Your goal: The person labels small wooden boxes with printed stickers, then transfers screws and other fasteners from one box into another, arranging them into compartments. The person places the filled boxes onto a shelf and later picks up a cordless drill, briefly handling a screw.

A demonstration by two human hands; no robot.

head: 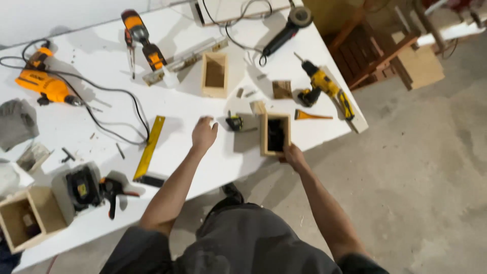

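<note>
My right hand [293, 155] grips the near end of a small open wooden box [275, 134] that stands on the white table [213, 152] near its front edge. Something dark lies inside the box. My left hand [204, 134] hovers over the table with fingers loosely curled, holding nothing. Just right of it sits a small black and yellow tape measure [234, 122]. A yellow try square [149, 149] lies to its left.
A second open wooden box [214, 74] stands farther back. Around it lie a yellow cordless drill [324, 87], an angle grinder [284, 30], an orange corded drill [43, 83], an orange and black power tool [143, 39], a clamp [112, 192] and another wooden box [25, 215] at the near left. Wooden furniture [375, 50] stands on the concrete floor to the right.
</note>
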